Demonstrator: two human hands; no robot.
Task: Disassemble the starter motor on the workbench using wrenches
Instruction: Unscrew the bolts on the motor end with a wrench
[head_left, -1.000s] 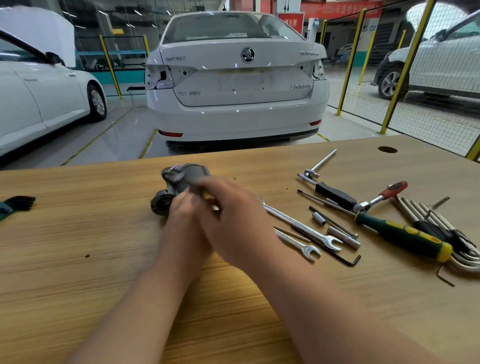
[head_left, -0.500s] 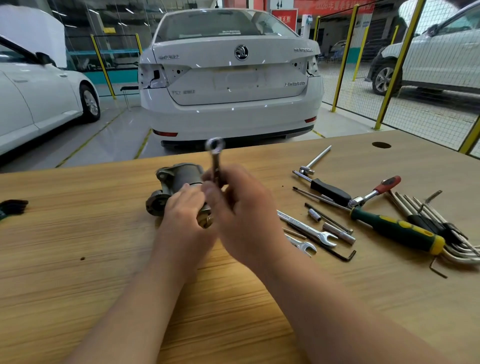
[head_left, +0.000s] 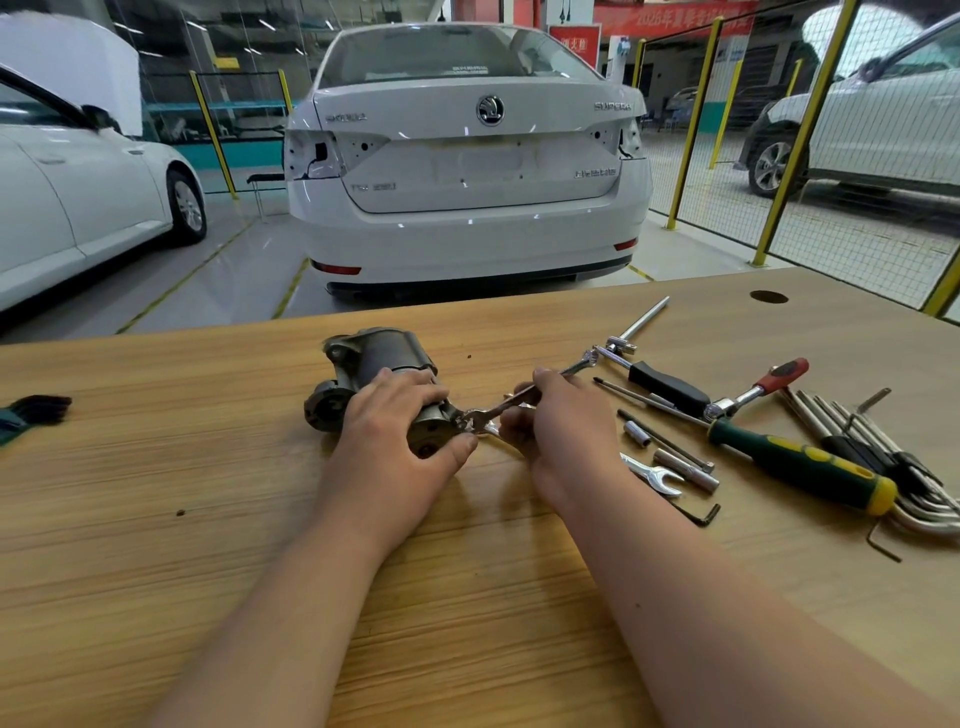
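The motor (head_left: 382, 358) lies on its side on the wooden counter (head_left: 156, 519), about mid-way across and towards the far edge, its near end turned to the right. The left grip (head_left: 400, 423) is clasped over the top of the motor's near end, fingers curled across the housing and thumb pressed by the end face. The right grip (head_left: 566, 431), just right of the motor, pinches the shank of a wrench (head_left: 491, 411). The wrench slants from a fitting at the motor's near right end up and away to the far right, where its other end lies close to a T-bar (head_left: 641, 322); whether the head is seated on a nut cannot be told. Right of the grips lie a second wrench (head_left: 652, 474), two small sockets (head_left: 636, 434), a black-handled tool (head_left: 670, 388), a red-handled ratchet (head_left: 761, 388), a green and yellow screwdriver (head_left: 800, 467) and a bunch of hex keys (head_left: 883, 452). A dark glove (head_left: 36, 410) lies at the left edge. Beyond the counter stands a white car (head_left: 467, 171).
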